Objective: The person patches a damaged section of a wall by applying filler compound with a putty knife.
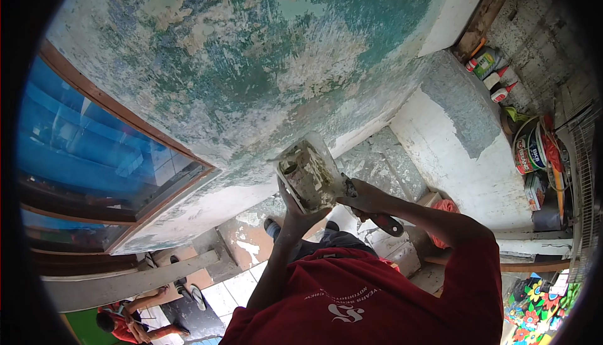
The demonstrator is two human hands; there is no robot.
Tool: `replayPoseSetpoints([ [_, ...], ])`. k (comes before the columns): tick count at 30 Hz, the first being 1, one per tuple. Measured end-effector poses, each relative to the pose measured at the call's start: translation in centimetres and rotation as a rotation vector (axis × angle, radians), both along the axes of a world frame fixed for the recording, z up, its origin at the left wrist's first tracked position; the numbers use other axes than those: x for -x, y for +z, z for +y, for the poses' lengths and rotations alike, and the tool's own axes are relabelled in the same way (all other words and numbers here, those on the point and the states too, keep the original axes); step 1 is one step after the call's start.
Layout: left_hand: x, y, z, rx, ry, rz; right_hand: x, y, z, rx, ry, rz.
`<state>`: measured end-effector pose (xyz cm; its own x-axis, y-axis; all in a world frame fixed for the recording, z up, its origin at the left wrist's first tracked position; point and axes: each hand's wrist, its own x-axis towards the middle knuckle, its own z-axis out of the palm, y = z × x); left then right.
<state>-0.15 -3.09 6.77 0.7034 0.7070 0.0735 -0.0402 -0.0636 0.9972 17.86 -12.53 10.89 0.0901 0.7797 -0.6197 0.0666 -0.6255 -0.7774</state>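
Note:
My left hand (298, 217) is wrapped round the near side of a pale rectangular tub (324, 151), held tilted in front of the wall. Whitish and yellowish residue is smeared over its inside. In my right hand (364, 198) is a putty knife, its dark rounded handle (387, 224) sticking out below the fist. The knife's dark, smeared blade end is beside the tub's right side; whether it touches cannot be made out. Just beyond both hands rises a wall (251, 62) with patchy green, blue and grey peeling paint.
A brown-framed window (125, 119) is at left. Bottles (493, 71), a paint bucket (531, 147) and a wire rack (584, 150) stand at right. A red plastic bag (445, 210) lies near my right forearm. Another person (129, 320) sits at lower left near sandals (198, 297).

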Motion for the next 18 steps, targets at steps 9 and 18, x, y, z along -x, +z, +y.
replayPoseSetpoints([
  [9,0.6,-2.8,-2.1,0.034,-0.025,0.174,0.0,-0.7,0.4,0.094,0.081,-0.051],
  [18,0.1,-2.6,-2.8,-0.519,0.16,0.228,0.3,-1.7,0.8,0.148,0.081,-0.076],
])
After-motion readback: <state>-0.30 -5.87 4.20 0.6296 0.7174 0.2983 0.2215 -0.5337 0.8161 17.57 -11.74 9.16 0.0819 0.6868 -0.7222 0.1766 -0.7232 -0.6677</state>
